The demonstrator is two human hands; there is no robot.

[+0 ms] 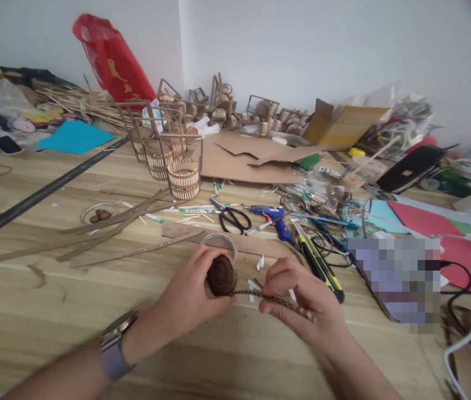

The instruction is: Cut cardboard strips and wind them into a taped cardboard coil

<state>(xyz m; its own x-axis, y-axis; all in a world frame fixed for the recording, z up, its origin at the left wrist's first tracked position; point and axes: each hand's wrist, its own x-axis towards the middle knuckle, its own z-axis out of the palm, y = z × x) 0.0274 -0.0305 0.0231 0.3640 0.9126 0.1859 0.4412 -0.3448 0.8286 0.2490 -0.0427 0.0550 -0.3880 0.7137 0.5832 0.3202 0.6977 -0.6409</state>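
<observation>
My left hand (202, 278) is closed around a brown coil of corrugated cardboard (221, 275), whose spiral end faces me. From the coil's lower right side a narrow corrugated cardboard strip (247, 292) runs off to the right. My right hand (297, 294) pinches that strip between thumb and fingers, and its loose end passes beneath the palm. Just behind the coil is a pale ring (221, 239), partly covered by it. Small white paper scraps (260, 262) lie beside my right hand.
Beyond my hands lie black-handled scissors (234, 218), a blue glue gun (275, 216) and a yellow-black utility knife (321, 266). Small slatted buckets (183, 180) stand farther back, near cardboard sheets (244, 158). Long cardboard strips (123, 225) spread leftward. A phone or tablet (394, 280) lies right.
</observation>
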